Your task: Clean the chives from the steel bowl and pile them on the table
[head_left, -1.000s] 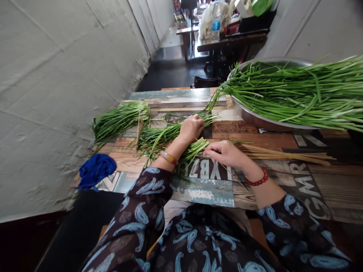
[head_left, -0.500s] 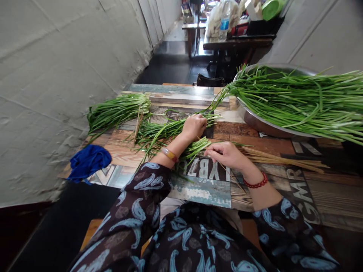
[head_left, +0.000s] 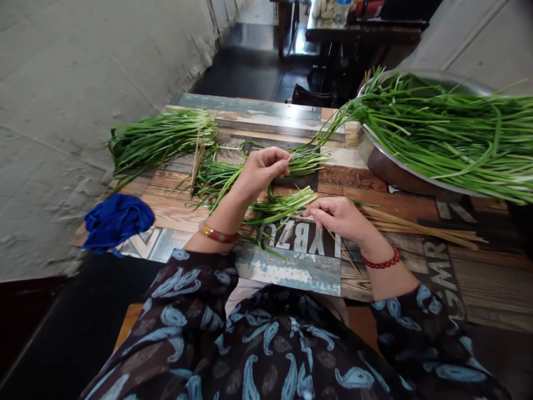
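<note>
Long green garlic chives lie in a loose pile (head_left: 310,164) on the plank-patterned table, behind my left hand (head_left: 266,169). That hand is raised, with thumb and fingers pinched at the pale stem ends; it seems to grip a chive stalk, mostly hidden by the fingers. Closer to me lies a small row of chives (head_left: 287,205) with its cut ends pointing right. My right hand (head_left: 339,219) is closed beside those ends, pinching a thin bamboo skewer (head_left: 352,261) whose length slants down toward the table's near edge.
A large metal basin (head_left: 381,153) heaped with chives stands at the right. Loose bamboo skewers (head_left: 428,228) lie right of my right hand. At the far left are a chive bundle (head_left: 162,136), short sticks (head_left: 196,164) and a blue cloth (head_left: 119,222), near the wall.
My left hand has lifted off the loose chive pile and shifted left, its fingers pinched. The right hand stays by the small row's cut ends. The view has tipped downward.
</note>
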`<state>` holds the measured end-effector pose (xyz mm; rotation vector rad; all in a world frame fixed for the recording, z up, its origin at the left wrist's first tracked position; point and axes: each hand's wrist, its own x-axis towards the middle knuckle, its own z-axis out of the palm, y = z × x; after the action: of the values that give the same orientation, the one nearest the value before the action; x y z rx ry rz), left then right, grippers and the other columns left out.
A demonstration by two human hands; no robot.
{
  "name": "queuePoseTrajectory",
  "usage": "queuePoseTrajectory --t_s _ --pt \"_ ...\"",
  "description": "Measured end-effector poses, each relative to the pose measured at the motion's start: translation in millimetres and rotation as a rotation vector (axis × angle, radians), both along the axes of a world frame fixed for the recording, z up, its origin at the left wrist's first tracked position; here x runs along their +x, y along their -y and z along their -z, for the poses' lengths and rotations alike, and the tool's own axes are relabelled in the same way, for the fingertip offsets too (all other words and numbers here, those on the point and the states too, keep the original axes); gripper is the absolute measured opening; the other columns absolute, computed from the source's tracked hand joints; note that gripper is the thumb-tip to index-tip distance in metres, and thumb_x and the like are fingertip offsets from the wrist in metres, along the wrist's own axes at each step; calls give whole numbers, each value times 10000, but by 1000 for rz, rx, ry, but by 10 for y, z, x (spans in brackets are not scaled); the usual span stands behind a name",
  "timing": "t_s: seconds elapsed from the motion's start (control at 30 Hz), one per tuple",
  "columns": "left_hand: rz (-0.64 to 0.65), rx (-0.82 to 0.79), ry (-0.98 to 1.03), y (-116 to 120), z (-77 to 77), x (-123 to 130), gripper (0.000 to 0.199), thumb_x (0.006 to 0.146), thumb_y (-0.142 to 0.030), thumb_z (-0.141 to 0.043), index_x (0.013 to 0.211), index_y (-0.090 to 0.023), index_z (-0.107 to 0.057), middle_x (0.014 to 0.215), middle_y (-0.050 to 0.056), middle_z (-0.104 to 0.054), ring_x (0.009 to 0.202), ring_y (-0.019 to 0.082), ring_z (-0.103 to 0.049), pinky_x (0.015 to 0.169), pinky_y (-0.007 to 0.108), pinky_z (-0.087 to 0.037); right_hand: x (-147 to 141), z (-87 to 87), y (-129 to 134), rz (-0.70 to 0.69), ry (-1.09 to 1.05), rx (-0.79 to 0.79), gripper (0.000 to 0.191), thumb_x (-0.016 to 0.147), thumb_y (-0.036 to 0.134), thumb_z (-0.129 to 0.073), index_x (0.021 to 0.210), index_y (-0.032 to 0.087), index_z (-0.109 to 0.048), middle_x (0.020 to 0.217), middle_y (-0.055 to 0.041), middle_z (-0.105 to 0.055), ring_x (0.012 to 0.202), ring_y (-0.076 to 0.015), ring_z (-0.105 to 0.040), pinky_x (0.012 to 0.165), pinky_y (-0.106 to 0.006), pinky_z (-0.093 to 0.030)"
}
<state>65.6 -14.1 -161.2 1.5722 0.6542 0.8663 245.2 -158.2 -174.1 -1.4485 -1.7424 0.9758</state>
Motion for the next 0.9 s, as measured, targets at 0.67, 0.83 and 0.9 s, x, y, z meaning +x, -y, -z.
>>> queuePoseTrajectory --t_s 0.67,0.83,0.9 --pt "114 -224 19 216 66 -138 233 778 -337 -739 863 -120 -747 759 44 -718 685 121 -627 678 249 -493 -164 4 4 153 50 65 285 911 256 -485 889 174 -756 526 3 -545 574 -157 -579 546 -256 -434" --pt "132 -118 -14 206 27 -154 135 742 -227 -737 834 -135 -774 888 66 -717 803 145 -643 741 269 -506 -123 75 -1 174 32 70 292 927 277 -487 909 174 -760 518 12 -497 560 -153 -560 528 -249 -421" --pt "100 -66 -30 197 17 -165 98 727 -225 -751 762 -136 -769 913 71 -707 830 153 -641 753 270 -505 -113 94 -1 173 26 67 294 933 284 -487 922 175 -760 517 16 -485 552 -152 -550 522 -249 -416"
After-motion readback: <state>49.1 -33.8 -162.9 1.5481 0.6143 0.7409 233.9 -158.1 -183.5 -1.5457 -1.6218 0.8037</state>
